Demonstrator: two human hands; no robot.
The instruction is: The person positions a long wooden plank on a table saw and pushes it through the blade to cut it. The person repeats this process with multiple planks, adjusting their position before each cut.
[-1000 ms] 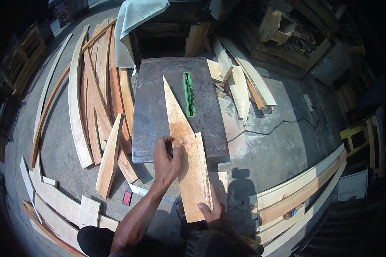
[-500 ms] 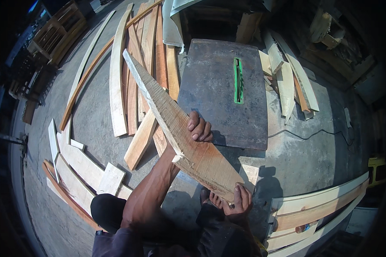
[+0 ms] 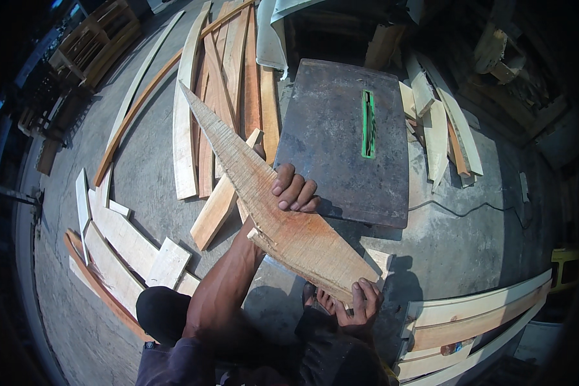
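Note:
A long, tapered, rough-grained board (image 3: pixel 257 193) slants across the view in front of me, its pointed tip up and to the left. My left hand (image 3: pixel 294 190) is closed on it, fingers curled over its upper edge at mid-length and forearm passing beneath. Lower down, my right hand (image 3: pixel 359 301) grips the board's wide end. Just beyond the board stands a dark metal table (image 3: pixel 328 103), with a green-edged slot insert (image 3: pixel 368 125) set into its right part.
Long planks (image 3: pixel 185 128) and shorter pale boards (image 3: pixel 119 248) lie on the concrete floor to the left. More offcuts (image 3: pixel 434 135) sit right of the table, near a black cable (image 3: pixel 463 207). Stacked boards (image 3: pixel 476 315) are at lower right, a wooden crate (image 3: pixel 100 45) at upper left.
The board has lifted off the table and turned diagonally, tip swinging left, and my left fingers now wrap over its edge. In the last half second it tilted slightly further. The view shifted too.

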